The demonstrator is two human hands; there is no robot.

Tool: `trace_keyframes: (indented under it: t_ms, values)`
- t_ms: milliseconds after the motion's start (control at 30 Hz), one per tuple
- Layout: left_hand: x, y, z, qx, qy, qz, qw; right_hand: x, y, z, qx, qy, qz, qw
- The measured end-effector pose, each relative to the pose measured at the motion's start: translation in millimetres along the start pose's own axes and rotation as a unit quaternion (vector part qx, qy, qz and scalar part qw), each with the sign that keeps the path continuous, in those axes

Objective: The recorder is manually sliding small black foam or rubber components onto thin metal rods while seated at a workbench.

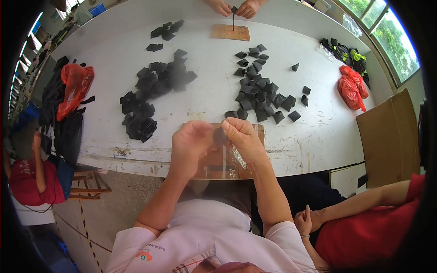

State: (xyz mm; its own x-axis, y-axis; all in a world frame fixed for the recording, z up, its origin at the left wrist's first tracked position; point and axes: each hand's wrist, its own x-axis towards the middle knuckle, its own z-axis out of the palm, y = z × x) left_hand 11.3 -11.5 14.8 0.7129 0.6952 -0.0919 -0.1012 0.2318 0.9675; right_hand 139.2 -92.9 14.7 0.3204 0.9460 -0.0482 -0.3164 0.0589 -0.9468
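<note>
Close in front of me, my right hand (242, 140) pinches a small dark fabric piece (220, 136) between thumb and fingers. My left hand (191, 140) is beside it, fingers curved toward the piece; they are blurred, so their grip cannot be made out. Both hands hover over a brown wooden board (210, 172) at the table's near edge. Beyond them, to the right, lies a scatter of small black folded fabric loops (260, 96). A heap of flat black fabric pieces (159, 79) spreads to the left.
Across the white table (205, 57), another person's hands (236, 8) work a black piece at a thin upright rod on a wooden block (223, 32). Red plastic bags (75, 86) lie at both sides. A cardboard sheet (391, 139) and a person in red (368, 227) are at right.
</note>
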Motion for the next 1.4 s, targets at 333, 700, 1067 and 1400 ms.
trace_keyframes:
  t_ms: [333, 700, 1067, 1400]
  values:
    - [9.7, 34.3, 0.7, 0.248, -0.106, 0.283, 0.92, -22.9, -1.5, 10.7, -0.286, 0.156, -0.247, 0.913]
    - [4.5, 18.4, 1.5, -0.185, 0.025, 0.155, 0.97, -22.3, -13.4, 31.7, -0.354, 0.202, -0.335, 0.849]
    - [-0.9, 7.3, -1.0, -0.165, 0.05, 0.132, 0.976, -19.2, -19.9, 24.6, -0.445, 0.152, -0.311, 0.826]
    - [-9.5, 8.3, 3.4, -0.015, 0.034, 0.2, 0.979, -23.3, 9.6, 14.1, -0.426, 0.124, -0.308, 0.841]
